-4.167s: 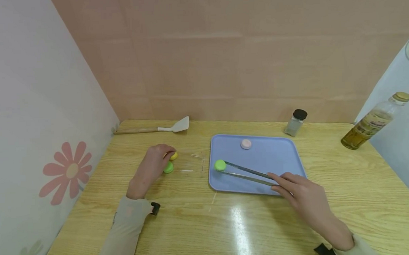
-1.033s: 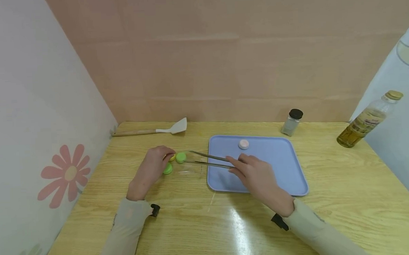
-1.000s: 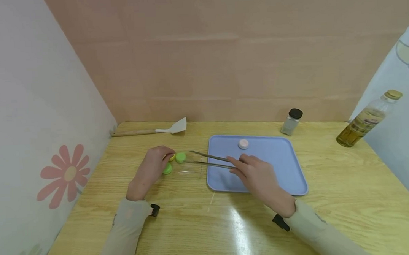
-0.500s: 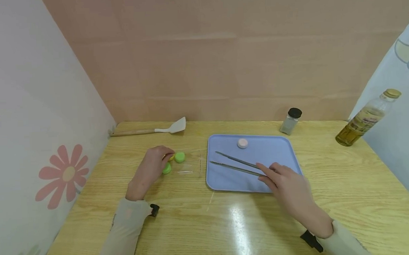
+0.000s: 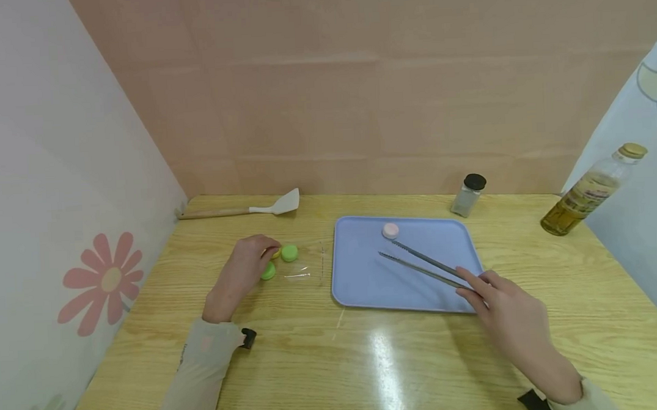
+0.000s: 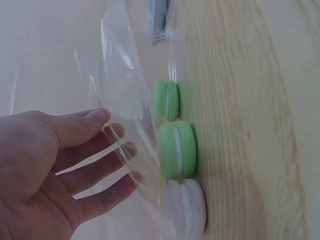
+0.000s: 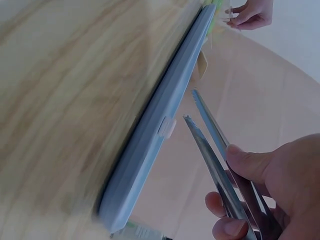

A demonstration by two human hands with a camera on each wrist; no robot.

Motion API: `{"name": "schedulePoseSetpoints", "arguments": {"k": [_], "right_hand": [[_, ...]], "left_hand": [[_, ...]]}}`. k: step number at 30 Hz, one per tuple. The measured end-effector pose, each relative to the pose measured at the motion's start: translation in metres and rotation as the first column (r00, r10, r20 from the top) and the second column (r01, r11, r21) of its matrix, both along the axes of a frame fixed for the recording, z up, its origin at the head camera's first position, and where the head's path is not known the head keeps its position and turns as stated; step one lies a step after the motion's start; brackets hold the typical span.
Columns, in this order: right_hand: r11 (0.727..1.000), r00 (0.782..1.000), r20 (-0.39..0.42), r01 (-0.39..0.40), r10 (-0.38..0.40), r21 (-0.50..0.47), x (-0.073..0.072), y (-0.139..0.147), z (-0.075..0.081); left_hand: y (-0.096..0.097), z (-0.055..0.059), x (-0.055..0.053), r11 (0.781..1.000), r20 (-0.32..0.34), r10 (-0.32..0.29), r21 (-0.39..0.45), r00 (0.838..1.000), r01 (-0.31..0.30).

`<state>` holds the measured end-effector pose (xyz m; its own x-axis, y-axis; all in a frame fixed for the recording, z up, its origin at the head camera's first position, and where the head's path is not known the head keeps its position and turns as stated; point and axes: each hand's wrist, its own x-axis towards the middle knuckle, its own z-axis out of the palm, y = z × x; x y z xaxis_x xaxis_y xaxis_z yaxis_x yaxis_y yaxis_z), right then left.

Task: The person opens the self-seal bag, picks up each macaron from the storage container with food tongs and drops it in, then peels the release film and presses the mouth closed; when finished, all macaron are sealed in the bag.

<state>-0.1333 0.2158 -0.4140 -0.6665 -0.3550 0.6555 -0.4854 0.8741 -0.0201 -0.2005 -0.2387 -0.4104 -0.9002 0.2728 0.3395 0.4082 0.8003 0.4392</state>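
Note:
My left hand (image 5: pixel 242 271) pinches the edge of a clear plastic bag (image 6: pixel 120 60), lifting its upper layer, as the left wrist view shows. Inside the bag are two green macarons (image 6: pixel 177 150) and a pale pinkish one (image 6: pixel 185 207); a yellow macaron (image 5: pixel 276 254) peeks out beside my left fingers in the head view. With my right hand (image 5: pixel 512 316) I hold metal tongs (image 5: pixel 427 269) over the blue tray (image 5: pixel 360 292). The tongs' tips are spread with nothing between them, just short of a pink macaron (image 5: pixel 390 230) lying near the tray's far edge.
A white spatula with a wooden handle (image 5: pixel 213 213) lies at the back left. Behind the tray's right corner stands a small black-lidded jar (image 5: pixel 467 197). An oil bottle (image 5: pixel 587 197) stands at the far right. A papered wall closes off the back.
The tongs carried a green macaron from the tray to the bag and released it there. They have since swung back right, over the tray. My left hand stays in place.

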Motion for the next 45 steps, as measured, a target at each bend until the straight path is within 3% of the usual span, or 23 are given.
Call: {"name": "schedulePoseSetpoints", "arguments": {"k": [11, 18, 28, 36, 45], "right_hand": [[0.998, 0.997, 0.052, 0.058, -0.057, -0.004, 0.005, 0.021, -0.004], [0.997, 0.988, 0.132, 0.079, -0.077, -0.011, 0.002, 0.030, -0.008], [0.995, 0.948, 0.306, 0.098, -0.089, -0.012, -0.013, 0.036, -0.004], [0.996, 0.930, 0.360, 0.087, -0.077, -0.013, -0.023, 0.033, 0.000], [0.998, 0.926, 0.375, 0.060, -0.050, -0.015, -0.037, 0.028, 0.001]], "left_hand": [[0.000, 0.001, 0.002, 1.000, 0.034, 0.029, 0.003, 0.999, -0.029], [0.001, 0.002, 0.002, 1.000, 0.033, 0.028, 0.001, 0.999, -0.028], [0.001, 0.002, 0.002, 1.000, 0.026, 0.025, 0.005, 0.999, -0.025], [0.001, 0.002, 0.002, 1.000, 0.031, 0.024, 0.006, 0.999, -0.024], [0.001, 0.002, 0.001, 1.000, 0.026, 0.018, 0.011, 0.999, -0.019]]}}
